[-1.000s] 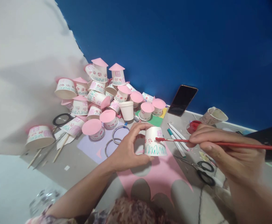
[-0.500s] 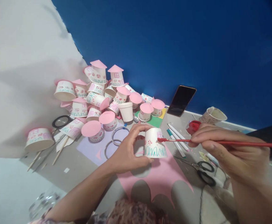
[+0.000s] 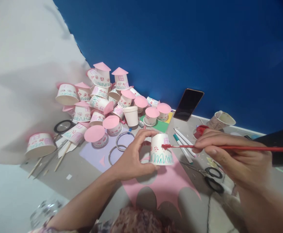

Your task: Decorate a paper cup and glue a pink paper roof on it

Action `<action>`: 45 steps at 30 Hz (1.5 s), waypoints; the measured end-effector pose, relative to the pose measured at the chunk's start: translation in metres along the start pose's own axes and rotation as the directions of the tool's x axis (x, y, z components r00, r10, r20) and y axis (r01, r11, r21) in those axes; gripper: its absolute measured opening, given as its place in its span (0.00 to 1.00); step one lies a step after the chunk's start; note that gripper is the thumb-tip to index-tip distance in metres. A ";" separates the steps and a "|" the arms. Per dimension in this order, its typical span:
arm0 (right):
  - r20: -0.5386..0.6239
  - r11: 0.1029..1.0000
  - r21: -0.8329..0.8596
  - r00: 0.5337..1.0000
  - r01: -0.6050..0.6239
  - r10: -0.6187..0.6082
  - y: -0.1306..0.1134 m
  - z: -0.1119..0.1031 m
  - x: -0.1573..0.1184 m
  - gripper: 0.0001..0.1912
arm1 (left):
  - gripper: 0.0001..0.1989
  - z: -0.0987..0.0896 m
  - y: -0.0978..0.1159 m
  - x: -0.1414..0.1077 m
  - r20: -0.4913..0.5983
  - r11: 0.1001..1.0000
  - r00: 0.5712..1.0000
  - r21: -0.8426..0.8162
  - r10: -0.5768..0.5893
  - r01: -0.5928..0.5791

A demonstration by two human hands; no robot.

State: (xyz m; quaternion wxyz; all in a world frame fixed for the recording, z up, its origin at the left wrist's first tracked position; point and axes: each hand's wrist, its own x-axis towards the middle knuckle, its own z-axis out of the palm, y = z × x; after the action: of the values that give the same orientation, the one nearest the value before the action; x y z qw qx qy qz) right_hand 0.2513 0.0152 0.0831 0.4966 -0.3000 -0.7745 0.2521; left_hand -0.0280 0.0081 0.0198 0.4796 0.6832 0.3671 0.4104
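Upside down in my left hand [image 3: 134, 158] is a white paper cup [image 3: 161, 155], gripped between thumb and fingers. The cup has green zigzag strokes near its rim, small red dabs and a pinkish-purple window outline. My right hand [image 3: 238, 158] holds a red paintbrush [image 3: 245, 148] level. Its red-loaded tip is at the cup's side, close to the red dabs; I cannot tell whether it touches. Just beyond my right hand stands a small container of red paint [image 3: 201, 130], partly covered by the fingers.
Decorated cups with pink paper roofs [image 3: 102, 67] are piled at the back left. Plain stacked cups [image 3: 131, 116], a phone [image 3: 188, 104], markers [image 3: 183, 147], scissors [image 3: 213, 179], a used cup [image 3: 221, 120], metal rings [image 3: 118, 152] and cut pink paper [image 3: 165, 187] lie about.
My right hand has moved slightly left, bringing the brush tip further left across the cup's side. My left hand and the cup stay nearly still.
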 end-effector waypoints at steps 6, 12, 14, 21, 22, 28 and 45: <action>-0.060 0.998 0.036 0.996 -0.061 0.063 0.002 0.001 -0.002 0.09 | 0.42 0.000 0.000 0.000 -0.005 0.999 1.000 -0.044 -0.025 0.025; -0.084 0.983 0.087 0.983 -0.159 0.166 0.008 0.003 -0.005 0.04 | 0.41 0.000 -0.001 0.001 0.023 0.992 1.000 -0.124 -0.018 0.020; -0.076 0.981 0.107 0.983 -0.161 0.169 0.009 0.003 -0.005 0.03 | 0.41 0.000 -0.001 0.001 0.024 0.993 1.000 -0.120 -0.012 0.015; -0.060 0.975 0.130 0.980 -0.183 0.191 0.013 0.003 -0.008 0.04 | 0.40 0.001 0.000 0.001 0.033 0.987 0.999 -0.162 -0.015 0.020; -0.062 0.975 0.131 0.980 -0.182 0.191 0.013 0.003 -0.008 0.04 | 0.40 0.001 -0.001 0.001 0.032 0.986 0.999 -0.166 -0.010 0.015; -0.071 0.976 0.135 0.981 -0.173 0.183 0.012 0.003 -0.007 0.04 | 0.40 0.001 -0.001 0.001 0.020 0.986 1.000 -0.168 -0.009 0.012; -0.090 0.970 0.120 0.970 -0.214 0.225 0.012 0.004 -0.006 0.02 | 0.40 0.000 -0.001 0.001 0.010 0.993 1.000 -0.115 -0.022 0.023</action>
State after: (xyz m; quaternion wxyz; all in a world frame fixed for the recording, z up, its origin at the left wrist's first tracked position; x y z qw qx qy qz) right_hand 0.2523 0.0189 0.0697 0.5205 -0.3689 -0.6950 0.3316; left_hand -0.0281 0.0089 0.0188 0.5245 0.6521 0.3483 0.4223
